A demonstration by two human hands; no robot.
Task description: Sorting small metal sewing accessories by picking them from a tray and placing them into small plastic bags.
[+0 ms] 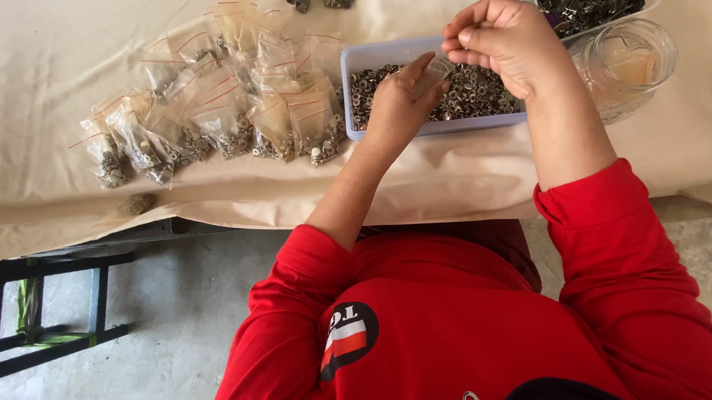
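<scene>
A small clear bag (437, 71) is pinched between both hands, right over the blue tray (354, 58) of metal rings near the table's (57, 221) front edge. The left hand (396, 109) is pressed on its lower end, the right hand (504, 43) is pinched on its top, so the bag's held roughly upright. Filled bags (216, 109) are piled well off to the left.

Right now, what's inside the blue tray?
The blue tray holds small metal rings, heaped. The left hand and right hand, holding a small clear bag, cover the middle; the tray's bottom is hidden.
</scene>
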